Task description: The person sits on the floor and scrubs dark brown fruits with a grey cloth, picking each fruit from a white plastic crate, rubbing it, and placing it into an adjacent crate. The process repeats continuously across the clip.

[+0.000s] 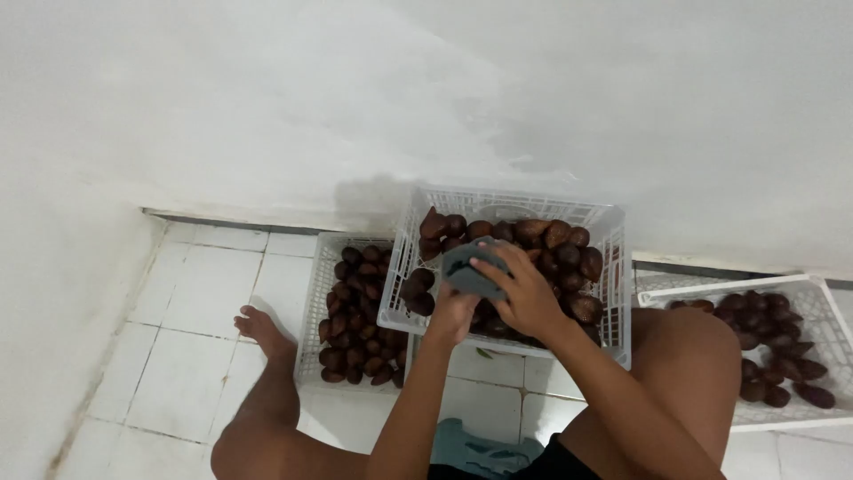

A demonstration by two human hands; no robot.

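My right hand grips a grey cloth-like pad over the middle white plastic basket, which is heaped with dark brown scaly fruits. My left hand is just under the pad, its fingers curled around something that the pad and my right hand hide. Both hands hover above the near edge of this basket.
A second white basket of smaller brown fruits lies on the tiled floor to the left, by my bare foot. A third basket with fruits sits at the right beside my knee. A white wall rises behind.
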